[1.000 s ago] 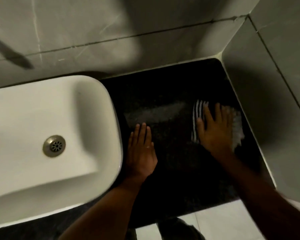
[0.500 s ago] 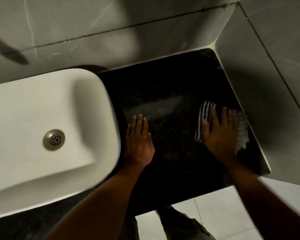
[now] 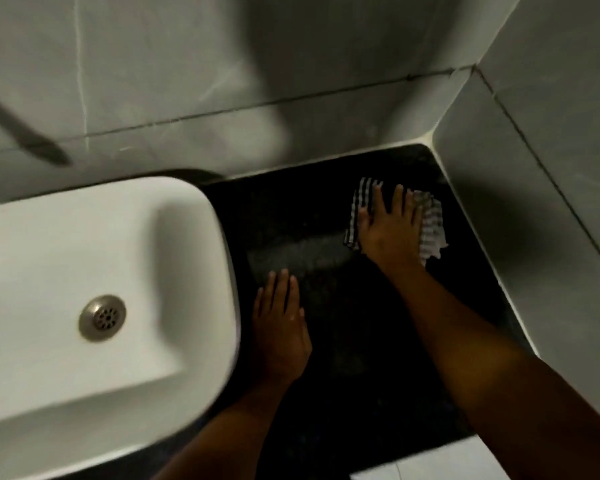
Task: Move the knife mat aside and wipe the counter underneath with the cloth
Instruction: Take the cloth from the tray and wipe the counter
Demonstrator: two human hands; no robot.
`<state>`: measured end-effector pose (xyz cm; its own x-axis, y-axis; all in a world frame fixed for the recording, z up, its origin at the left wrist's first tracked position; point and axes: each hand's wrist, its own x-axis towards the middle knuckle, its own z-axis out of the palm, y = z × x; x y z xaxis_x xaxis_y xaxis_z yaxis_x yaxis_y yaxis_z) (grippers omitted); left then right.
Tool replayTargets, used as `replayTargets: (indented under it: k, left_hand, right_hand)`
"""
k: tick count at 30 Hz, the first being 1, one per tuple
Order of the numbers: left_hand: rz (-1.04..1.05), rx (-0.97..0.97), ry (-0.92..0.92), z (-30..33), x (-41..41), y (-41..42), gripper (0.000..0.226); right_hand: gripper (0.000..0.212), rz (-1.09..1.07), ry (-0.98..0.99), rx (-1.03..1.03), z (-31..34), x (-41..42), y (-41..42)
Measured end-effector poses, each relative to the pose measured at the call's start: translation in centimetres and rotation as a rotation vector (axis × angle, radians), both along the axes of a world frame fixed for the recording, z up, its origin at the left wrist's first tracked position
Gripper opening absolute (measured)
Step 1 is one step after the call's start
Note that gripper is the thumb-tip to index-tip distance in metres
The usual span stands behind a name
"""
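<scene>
1. Pressing flat on the striped cloth [image 3: 430, 230], the right hand [image 3: 392, 233] has fingers spread – no closed grip, palm down.
2. Cloth lies far right on the dark desk [image 3: 361, 341], near the wall corner.
3. Left hand [image 3: 279, 330] rests flat and open on the desk, just beside the white sink [image 3: 194, 237] – holding nothing.
4. Knife mat: can't tell where.
</scene>
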<state>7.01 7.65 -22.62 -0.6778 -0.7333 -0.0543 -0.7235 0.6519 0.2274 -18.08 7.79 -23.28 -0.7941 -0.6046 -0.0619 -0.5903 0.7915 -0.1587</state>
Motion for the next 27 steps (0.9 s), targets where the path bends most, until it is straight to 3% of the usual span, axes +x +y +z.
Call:
replayTargets:
  k: [3, 6, 11, 15, 19, 24, 27]
  left_hand:
    - [0.021, 0.004, 0.009, -0.1, -1.1, -0.9, 0.053]
    - [-0.006, -0.018, 0.054, 0.1, -0.9, -1.3, 0.052]
    - [0.008, -0.014, 0.002, 0.0, -0.9, -1.0, 0.055]
    - [0.018, -0.036, 0.044, -0.6, -0.8, -0.9, 0.054]
    - [0.025, -0.036, 0.09, -1.2, -1.4, -1.3, 0.054]
    - [-0.01, -0.052, 0.075, -0.2, -1.6, -2.0, 0.052]
    - [0.021, 0.036, -0.004, 1.1, -1.6, -1.5, 0.052]
  right_hand:
    - [0.06, 0.221, -0.004, -0.021, 0.8, 1.8, -5.9]
    - [0.058, 0.487, 0.01, -0.025, 0.3, 6.2, -2.8]
    - [0.059, 0.255, 0.027, -0.027, -0.7, 2.0, 9.9]
    - [0.063, 0.013, 0.044, 0.006, 0.2, -4.8, 5.4]
    - [0.061, 0.21, 0.044, 0.0, 0.0, -1.6, -0.3]
    - [0.06, 0.433, -0.031, -0.027, -0.2, 8.6, 6.1]
    - [0.055, 0.333, -0.132, -0.106, 2.2, 9.6, 9.5]
